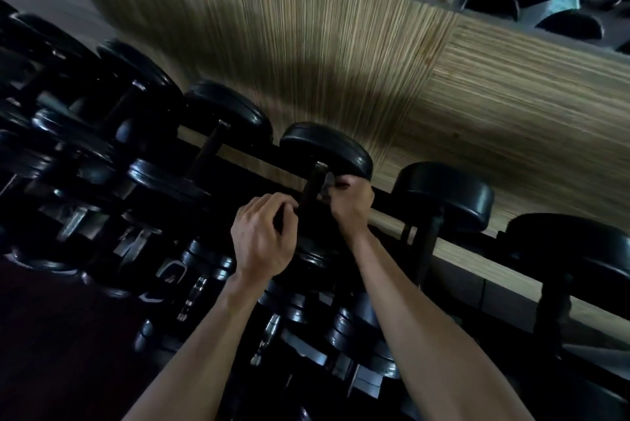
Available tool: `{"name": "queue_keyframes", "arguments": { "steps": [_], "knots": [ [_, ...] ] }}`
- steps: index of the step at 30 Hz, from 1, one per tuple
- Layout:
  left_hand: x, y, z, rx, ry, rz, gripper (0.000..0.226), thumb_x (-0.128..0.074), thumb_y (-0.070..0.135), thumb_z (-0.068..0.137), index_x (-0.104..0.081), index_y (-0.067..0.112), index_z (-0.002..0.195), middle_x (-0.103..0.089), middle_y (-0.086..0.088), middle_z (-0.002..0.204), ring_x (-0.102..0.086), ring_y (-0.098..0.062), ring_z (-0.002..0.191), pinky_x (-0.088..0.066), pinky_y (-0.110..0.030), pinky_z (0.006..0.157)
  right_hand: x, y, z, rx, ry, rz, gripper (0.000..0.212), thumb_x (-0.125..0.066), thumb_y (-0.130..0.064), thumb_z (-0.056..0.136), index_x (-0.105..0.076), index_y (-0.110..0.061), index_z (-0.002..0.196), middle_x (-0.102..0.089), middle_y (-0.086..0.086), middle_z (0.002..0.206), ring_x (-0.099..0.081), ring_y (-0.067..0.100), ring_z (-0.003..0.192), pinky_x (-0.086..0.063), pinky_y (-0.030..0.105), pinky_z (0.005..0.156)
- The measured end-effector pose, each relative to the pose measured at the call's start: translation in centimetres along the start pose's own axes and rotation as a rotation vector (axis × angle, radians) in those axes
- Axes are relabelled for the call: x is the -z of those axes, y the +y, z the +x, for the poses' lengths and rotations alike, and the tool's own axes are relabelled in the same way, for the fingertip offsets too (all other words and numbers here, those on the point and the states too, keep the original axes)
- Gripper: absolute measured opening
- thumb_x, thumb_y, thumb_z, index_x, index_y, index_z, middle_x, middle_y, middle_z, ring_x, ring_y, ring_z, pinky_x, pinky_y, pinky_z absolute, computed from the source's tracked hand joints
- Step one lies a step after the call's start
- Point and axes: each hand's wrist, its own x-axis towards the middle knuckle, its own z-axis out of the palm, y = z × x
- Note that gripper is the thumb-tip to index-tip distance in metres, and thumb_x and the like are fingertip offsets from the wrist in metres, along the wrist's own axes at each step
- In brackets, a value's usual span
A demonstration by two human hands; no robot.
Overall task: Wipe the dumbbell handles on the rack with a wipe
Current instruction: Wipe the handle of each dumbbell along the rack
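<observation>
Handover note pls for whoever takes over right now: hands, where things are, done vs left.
Left hand: fingers curled at the lower part of the dumbbell handle on the top row of the rack; seems to grip it, contact shaded.
Right hand: curled at the upper end of the same handle, near the far weight head. A pale scrap at its fingertips may be the wipe; too dim to confirm.
Done: cannot tell which handles are clean.
Left: finish this handle, then probably the neighbouring dumbbell and the lower rows.
</observation>
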Motion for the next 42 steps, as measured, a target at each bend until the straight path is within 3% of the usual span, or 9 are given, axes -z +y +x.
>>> {"name": "queue_keyframes", "arguments": {
  "steps": [6,12,16,20,26,29,32,39,42],
  "knots": [
    [-0.3,-0.5,0.1,-0.015,0.001,-0.012,0.030,-0.042,0.027,0.095,-0.070,0.019,0.087,-0.066,0.014,0.075,-0.061,-0.003,0.070,-0.052,-0.039,0.072,0.0,0.8,0.5,-0.179,-0.030,-0.051,0.013,-0.068,-0.007,0.088,-0.076,-0.003,0.097,-0.075,0.016,0.099,-0.069,0.028,0.096,-0.045,0.024,0.070],
    [-0.2,-0.5,0.0,-0.016,0.007,-0.015,0.029,-0.042,0.027,0.093,-0.070,0.019,0.085,-0.066,0.015,0.075,-0.061,-0.003,0.070,-0.052,-0.040,0.070,-0.3,0.6,0.1,-0.050,-0.114,0.075,0.007,-0.071,-0.009,0.087,-0.071,-0.014,0.083,-0.072,0.001,0.080,-0.070,0.017,0.078,-0.054,0.022,0.066],
    [-0.3,-0.4,0.1,-0.007,0.011,-0.021,0.029,-0.043,0.027,0.092,-0.069,0.020,0.085,-0.065,0.015,0.074,-0.061,-0.003,0.069,-0.052,-0.040,0.070,0.2,1.8,0.0,0.018,-0.201,0.148,0.028,-0.069,-0.001,0.086,-0.065,-0.024,0.072,-0.071,-0.001,0.073,-0.073,0.019,0.074,-0.062,0.039,0.075],
    [-0.4,-0.5,0.1,-0.002,0.016,-0.028,0.030,-0.042,0.027,0.092,-0.070,0.019,0.084,-0.066,0.015,0.075,-0.062,-0.004,0.071,-0.052,-0.040,0.071,1.7,2.8,-1.4,0.125,-0.419,0.126,0.028,-0.073,-0.004,0.088,-0.068,-0.019,0.065,-0.069,-0.005,0.062,-0.065,0.004,0.057,-0.053,0.019,0.058],
    [-0.2,-0.2,0.1,-0.010,0.023,-0.043,0.029,-0.043,0.025,0.093,-0.070,0.019,0.083,-0.063,0.016,0.071,-0.060,-0.001,0.066,-0.052,-0.039,0.070,-0.3,2.1,1.0,0.087,-0.175,0.036,0.014,-0.068,-0.008,0.090,-0.076,-0.009,0.078,-0.075,0.002,0.074,-0.072,0.016,0.071,-0.061,0.036,0.072],
    [-0.2,-0.2,0.0,0.005,0.032,-0.048,0.030,-0.043,0.026,0.092,-0.070,0.019,0.083,-0.065,0.015,0.071,-0.061,-0.003,0.068,-0.052,-0.040,0.073,0.5,2.7,-0.6,0.171,-0.415,-0.064,0.017,-0.067,-0.004,0.088,-0.075,-0.006,0.073,-0.075,0.009,0.074,-0.065,0.007,0.059,-0.053,0.024,0.062],
    [-0.3,-0.3,-0.1,0.007,0.038,-0.050,0.029,-0.043,0.025,0.092,-0.070,0.019,0.082,-0.066,0.014,0.072,-0.062,-0.003,0.070,-0.052,-0.040,0.073,1.4,4.3,-2.3,0.152,-0.620,-0.065,0.023,-0.071,-0.004,0.085,-0.076,-0.019,0.069,-0.075,0.009,0.076,-0.065,0.010,0.067,-0.054,0.033,0.071],
    [-0.3,-0.4,0.0,0.012,0.038,-0.058,0.030,-0.043,0.026,0.092,-0.070,0.019,0.082,-0.065,0.014,0.071,-0.061,-0.004,0.067,-0.053,-0.041,0.067,0.3,0.5,0.1,-0.006,-0.195,0.247,0.034,-0.060,0.007,0.091,-0.070,-0.017,0.070,-0.067,-0.006,0.065,-0.061,-0.005,0.052,-0.049,0.015,0.058],
    [-0.3,-0.5,0.0,0.027,0.044,-0.070,0.029,-0.043,0.026,0.092,-0.070,0.019,0.082,-0.065,0.014,0.071,-0.061,-0.004,0.069,-0.052,-0.041,0.068,0.9,2.0,-1.5,0.106,-0.396,0.048,0.019,-0.067,0.001,0.089,-0.074,-0.002,0.072,-0.063,-0.009,0.057,-0.055,-0.007,0.048,-0.042,0.012,0.055]
  ]
}}
